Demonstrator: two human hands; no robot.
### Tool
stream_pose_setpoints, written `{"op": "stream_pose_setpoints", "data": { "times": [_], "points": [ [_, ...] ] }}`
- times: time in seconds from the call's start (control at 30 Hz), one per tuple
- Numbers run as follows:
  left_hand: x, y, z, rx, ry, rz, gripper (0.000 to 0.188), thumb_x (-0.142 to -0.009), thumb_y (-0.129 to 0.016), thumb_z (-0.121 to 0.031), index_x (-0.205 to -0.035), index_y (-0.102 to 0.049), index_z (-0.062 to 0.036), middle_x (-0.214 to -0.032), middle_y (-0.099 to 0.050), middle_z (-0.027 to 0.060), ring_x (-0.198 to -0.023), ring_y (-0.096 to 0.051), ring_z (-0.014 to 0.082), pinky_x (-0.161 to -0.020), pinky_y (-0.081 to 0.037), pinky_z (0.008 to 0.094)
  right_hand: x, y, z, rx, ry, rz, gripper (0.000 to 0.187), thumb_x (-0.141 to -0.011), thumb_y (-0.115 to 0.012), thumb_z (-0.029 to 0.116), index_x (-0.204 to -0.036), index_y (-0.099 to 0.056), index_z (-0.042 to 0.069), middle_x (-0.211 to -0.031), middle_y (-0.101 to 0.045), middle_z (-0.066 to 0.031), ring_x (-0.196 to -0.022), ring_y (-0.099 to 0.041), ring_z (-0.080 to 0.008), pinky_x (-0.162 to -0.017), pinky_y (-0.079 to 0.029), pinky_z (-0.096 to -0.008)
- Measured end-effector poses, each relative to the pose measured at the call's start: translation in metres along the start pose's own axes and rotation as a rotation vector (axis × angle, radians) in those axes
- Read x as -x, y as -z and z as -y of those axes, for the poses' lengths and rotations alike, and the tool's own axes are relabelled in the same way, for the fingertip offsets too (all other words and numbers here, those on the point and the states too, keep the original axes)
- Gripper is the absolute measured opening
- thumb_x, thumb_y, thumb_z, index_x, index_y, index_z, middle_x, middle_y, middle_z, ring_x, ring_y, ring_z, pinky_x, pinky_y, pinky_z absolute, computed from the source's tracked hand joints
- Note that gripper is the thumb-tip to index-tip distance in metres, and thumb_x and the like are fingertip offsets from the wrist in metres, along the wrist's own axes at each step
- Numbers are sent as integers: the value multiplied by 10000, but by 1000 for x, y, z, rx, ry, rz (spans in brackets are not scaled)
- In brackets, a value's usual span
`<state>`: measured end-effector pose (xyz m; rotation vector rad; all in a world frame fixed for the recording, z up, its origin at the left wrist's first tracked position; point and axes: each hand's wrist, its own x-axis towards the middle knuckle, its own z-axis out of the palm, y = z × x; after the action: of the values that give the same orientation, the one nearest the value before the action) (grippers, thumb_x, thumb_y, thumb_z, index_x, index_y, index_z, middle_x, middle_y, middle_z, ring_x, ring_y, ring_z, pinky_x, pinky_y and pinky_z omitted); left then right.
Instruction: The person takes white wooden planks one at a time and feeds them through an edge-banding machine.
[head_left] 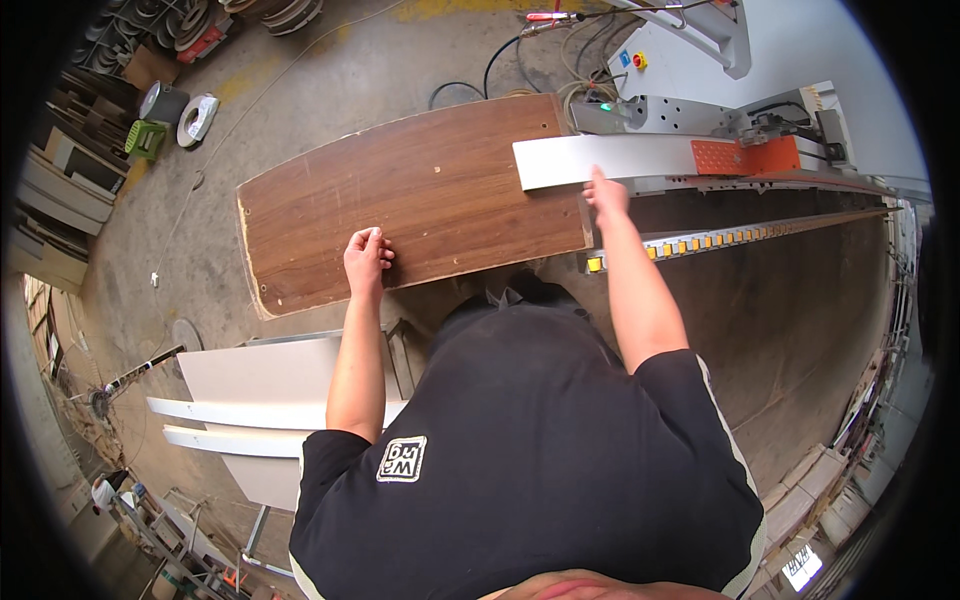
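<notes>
A long white board (pixel 560 164) with a slightly curved outline extends from the machine on the right, its free end over a brown wood-grain tabletop (pixel 330 205). My right hand (pixel 607 200) is at the board's near edge, beside the tabletop's right end. One digit rests on the white face, and the other fingers curl at the edge, partly hidden. Above the tabletop's near edge is my left hand (pixel 367 264), its fingers curled and thumb against the forefinger. No object shows in it.
The edge-processing machine (pixel 770 155) has an orange guard and a rail of yellow rollers (pixel 690 243). White and beige panels (pixel 260 375) lie on a stand at lower left. Hoses (pixel 490 65) run behind the tabletop. A green stool (pixel 146 138) and tape rolls (pixel 198 118) stand far left.
</notes>
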<state>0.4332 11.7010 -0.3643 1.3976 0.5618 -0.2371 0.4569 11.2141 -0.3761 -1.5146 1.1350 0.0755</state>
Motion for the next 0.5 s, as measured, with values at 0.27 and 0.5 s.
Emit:
{"op": "stream_pose_setpoints", "data": {
  "times": [0.27,0.5],
  "points": [
    [6,1,2,0,0,-17,190,-1003,-686,-246,-1057,-647,-68,-814,-675,26,-596,-614,74,-480,-460,202,26,-22,0,-30,-81,133,431,-1002,-639,453,-775,-666,87,-616,-574,49,-457,-411,-42,-433,-306,-206],
    [11,-8,7,-11,-62,-90,180,-1009,-676,-230,-1055,-645,-58,-805,-670,27,-588,-605,77,-478,-457,205,-5,30,14,-91,-95,108,411,-1005,-637,449,-751,-622,126,-634,-587,59,-471,-420,-28,-433,-297,-210]
  ]
}}
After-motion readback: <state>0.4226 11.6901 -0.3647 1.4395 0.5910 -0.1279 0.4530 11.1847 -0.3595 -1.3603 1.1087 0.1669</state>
